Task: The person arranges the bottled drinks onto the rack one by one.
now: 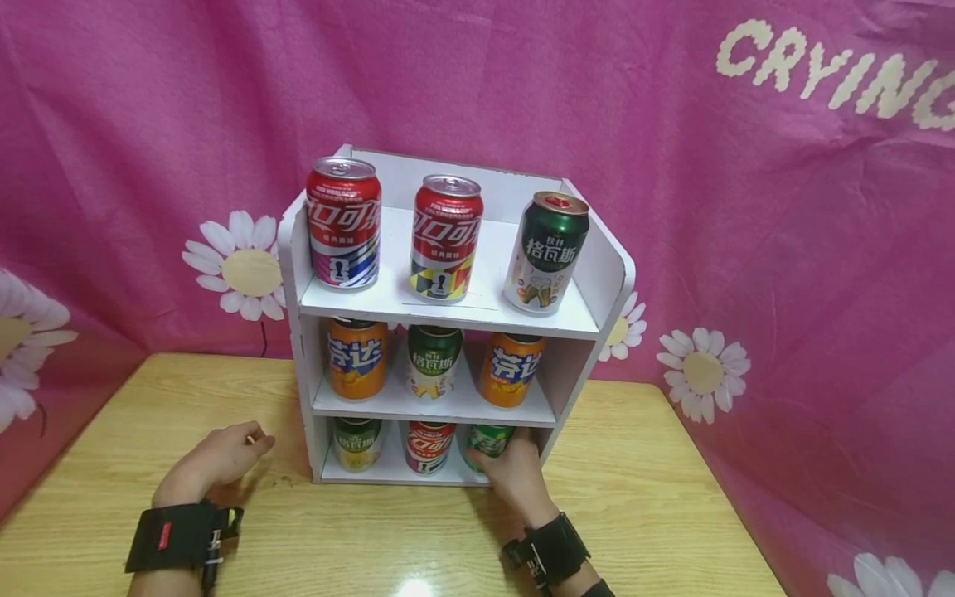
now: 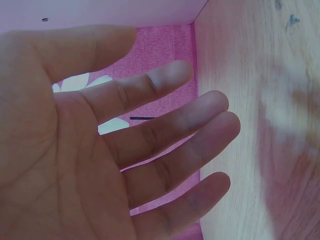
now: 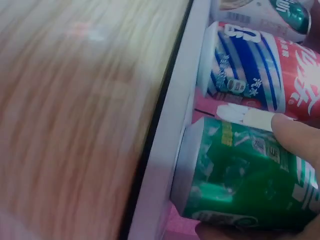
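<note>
My right hand (image 1: 518,474) reaches into the right end of the bottom shelf and grips a green soda can (image 1: 487,439). In the right wrist view, thumb and fingers lie on opposite sides of that green can (image 3: 240,172), whose base is at the white shelf board. Beside it stands a red cola can (image 1: 429,448), and farther left a green-and-white kvass can (image 1: 357,445). My left hand (image 1: 220,458) is held left of the white shelf unit (image 1: 440,406), near the wooden table. Its fingers (image 2: 185,115) are spread and loosely bent, holding nothing.
On the top shelf are two red cola cans (image 1: 343,224) (image 1: 445,239) and a kvass can (image 1: 547,253). The middle shelf carries two orange soda cans (image 1: 358,361) (image 1: 511,371) around another kvass can (image 1: 433,362). Pink flowered cloth (image 1: 186,124) hangs behind the wooden table (image 1: 358,539).
</note>
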Motion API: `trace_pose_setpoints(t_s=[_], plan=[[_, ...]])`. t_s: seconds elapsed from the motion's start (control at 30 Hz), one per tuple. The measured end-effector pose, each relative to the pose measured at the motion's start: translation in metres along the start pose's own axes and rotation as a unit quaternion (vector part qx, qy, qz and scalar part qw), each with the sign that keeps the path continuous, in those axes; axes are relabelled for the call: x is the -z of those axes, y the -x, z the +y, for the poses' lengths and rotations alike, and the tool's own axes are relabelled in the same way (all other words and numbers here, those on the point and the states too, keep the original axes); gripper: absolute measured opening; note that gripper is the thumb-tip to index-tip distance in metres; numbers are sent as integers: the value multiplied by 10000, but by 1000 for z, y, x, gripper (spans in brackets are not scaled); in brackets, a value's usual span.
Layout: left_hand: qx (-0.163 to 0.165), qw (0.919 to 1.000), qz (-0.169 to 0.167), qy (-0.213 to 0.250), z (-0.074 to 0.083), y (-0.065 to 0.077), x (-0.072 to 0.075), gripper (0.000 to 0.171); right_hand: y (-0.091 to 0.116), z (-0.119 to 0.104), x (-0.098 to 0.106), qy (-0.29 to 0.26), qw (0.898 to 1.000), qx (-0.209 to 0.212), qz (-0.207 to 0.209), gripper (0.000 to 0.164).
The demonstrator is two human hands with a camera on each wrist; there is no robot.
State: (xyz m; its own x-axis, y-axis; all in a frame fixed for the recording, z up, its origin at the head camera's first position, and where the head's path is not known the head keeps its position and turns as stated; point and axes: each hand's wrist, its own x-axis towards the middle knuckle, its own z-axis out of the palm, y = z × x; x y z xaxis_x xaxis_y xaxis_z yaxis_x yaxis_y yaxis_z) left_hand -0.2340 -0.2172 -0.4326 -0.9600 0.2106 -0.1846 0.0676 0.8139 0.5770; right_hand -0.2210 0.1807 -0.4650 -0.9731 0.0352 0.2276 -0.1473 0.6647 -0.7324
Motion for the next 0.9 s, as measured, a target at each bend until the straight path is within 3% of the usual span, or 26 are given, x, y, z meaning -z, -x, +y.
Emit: trace_pose_setpoints(t_s=[0.27,0.9], plan=[[-33,10000,29,36,-1,0,-1,30,-1,1,1,76,9999,-119,-76,79],[82,9997,-5,217,-1,4,-3,32,0,-1,1,-13,10000,48,-29,77]])
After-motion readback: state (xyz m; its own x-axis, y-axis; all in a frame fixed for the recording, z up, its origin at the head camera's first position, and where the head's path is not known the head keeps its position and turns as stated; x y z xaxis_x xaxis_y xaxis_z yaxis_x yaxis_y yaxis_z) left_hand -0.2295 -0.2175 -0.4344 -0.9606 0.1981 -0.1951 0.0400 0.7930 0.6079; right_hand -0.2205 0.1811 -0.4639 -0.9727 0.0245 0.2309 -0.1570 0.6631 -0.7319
